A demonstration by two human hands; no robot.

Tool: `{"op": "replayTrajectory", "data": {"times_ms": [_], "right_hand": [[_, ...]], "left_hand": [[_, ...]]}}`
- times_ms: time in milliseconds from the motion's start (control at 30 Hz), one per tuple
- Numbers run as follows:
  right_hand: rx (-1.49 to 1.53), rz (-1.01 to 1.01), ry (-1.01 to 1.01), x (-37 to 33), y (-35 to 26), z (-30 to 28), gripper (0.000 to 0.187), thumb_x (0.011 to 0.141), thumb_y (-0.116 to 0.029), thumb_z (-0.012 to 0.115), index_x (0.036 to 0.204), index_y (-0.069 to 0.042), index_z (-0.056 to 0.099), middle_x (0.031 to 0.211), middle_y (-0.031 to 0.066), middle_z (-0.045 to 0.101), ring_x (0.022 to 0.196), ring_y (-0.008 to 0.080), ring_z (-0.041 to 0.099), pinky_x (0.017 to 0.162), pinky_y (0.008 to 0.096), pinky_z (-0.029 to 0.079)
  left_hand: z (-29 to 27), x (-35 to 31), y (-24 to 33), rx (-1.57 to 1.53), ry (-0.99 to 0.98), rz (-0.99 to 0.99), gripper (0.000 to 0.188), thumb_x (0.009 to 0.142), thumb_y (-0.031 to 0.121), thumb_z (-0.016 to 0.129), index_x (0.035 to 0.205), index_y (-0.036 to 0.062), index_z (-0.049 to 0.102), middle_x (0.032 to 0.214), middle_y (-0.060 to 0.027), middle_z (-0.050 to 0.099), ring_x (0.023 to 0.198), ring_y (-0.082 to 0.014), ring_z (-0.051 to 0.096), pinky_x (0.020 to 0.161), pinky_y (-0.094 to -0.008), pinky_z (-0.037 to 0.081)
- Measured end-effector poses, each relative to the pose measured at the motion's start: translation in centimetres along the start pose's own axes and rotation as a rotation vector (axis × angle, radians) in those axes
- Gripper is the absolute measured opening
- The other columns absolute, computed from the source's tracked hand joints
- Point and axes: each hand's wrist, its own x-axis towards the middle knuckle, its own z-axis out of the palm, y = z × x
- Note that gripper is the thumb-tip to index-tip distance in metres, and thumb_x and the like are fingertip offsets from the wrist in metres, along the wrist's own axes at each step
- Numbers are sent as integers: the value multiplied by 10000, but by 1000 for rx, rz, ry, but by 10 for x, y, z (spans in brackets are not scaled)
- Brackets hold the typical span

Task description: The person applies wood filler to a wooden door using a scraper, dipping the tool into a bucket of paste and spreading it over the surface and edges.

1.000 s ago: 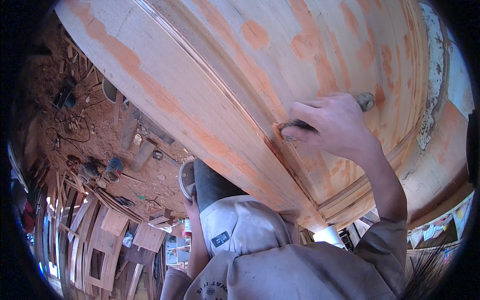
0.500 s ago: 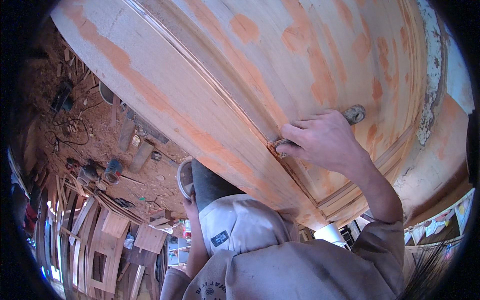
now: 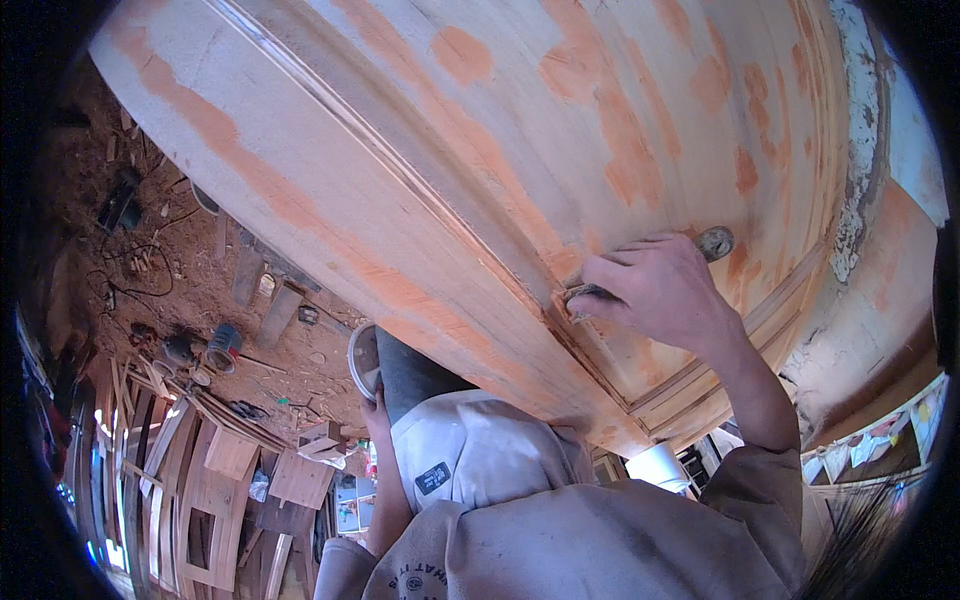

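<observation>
Above a large curved wooden hull (image 3: 520, 130), my right hand (image 3: 660, 290) is closed around a putty knife (image 3: 714, 243). The worn grey handle, with a hole in its end, sticks out past my knuckles. Its orange-stained tip (image 3: 572, 303) meets the wood just beside a long raised strip (image 3: 440, 205); most of the blade is hidden by my fingers. Orange filler patches (image 3: 463, 54) dot the planks. Low on the left, my left hand (image 3: 375, 412) grips the side of a pale round tub (image 3: 361, 362), whose contents are partly hidden by my leg.
Reddish dirt ground (image 3: 270, 390) lies left of the hull, littered with wood offcuts (image 3: 280, 315), a can (image 3: 224, 347) and a cable. Stacked boards (image 3: 215, 500) stand at the lower left. A flaking pale surface (image 3: 862, 150) runs along the right.
My right hand and the putty knife have moved a little right across the planks, so the tip is away from the strip's edge. My left hand still holds the tub.
</observation>
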Motion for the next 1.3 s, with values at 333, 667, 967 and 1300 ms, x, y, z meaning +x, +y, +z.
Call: {"op": "replayTrajectory", "data": {"times_ms": [333, 667, 967, 1300], "right_hand": [[23, -8, 13, 2, -14, 9, 298, 784, -399, 706, 756, -141, 560, 624, 15, 588, 645, 209, 642, 604, 344, 498], [-42, -43, 61, -5, -17, 15, 287, 815, -410, 675, 779, -157, 543, 636, -3, 601, 651, 184, 648, 594, 326, 495], [201, 266, -105, -61, -10, -5, 225, 942, -337, 558, 993, -120, 587, 794, 94, 630, 732, 294, 663, 649, 410, 516], [1269, 968, 152, -150, -110, 56, 411, 1016, -247, 437, 1337, 7, 482, 963, 156, 569, 840, 259, 562, 774, 365, 462]], "left_hand": [[-1, -1, 7, 27, -10, -32, 276, 961, 77, 510, 1178, -76, 586, 1043, -159, 692, 935, -206, 655, 825, -325, 497], [5, -1, 22, -138, -89, 88, 292, 975, 104, 508, 1197, -67, 590, 1091, -153, 682, 943, -200, 648, 834, -334, 498], [-12, -3, 63, 132, -8, -70, 305, 992, 128, 476, 1191, -63, 605, 1095, -153, 680, 951, -202, 643, 835, -342, 496], [-99, 86, 95, 235, -136, 138, 409, 974, 223, 531, 1264, -65, 534, 1175, -172, 640, 1061, -226, 602, 924, -350, 456]]}}
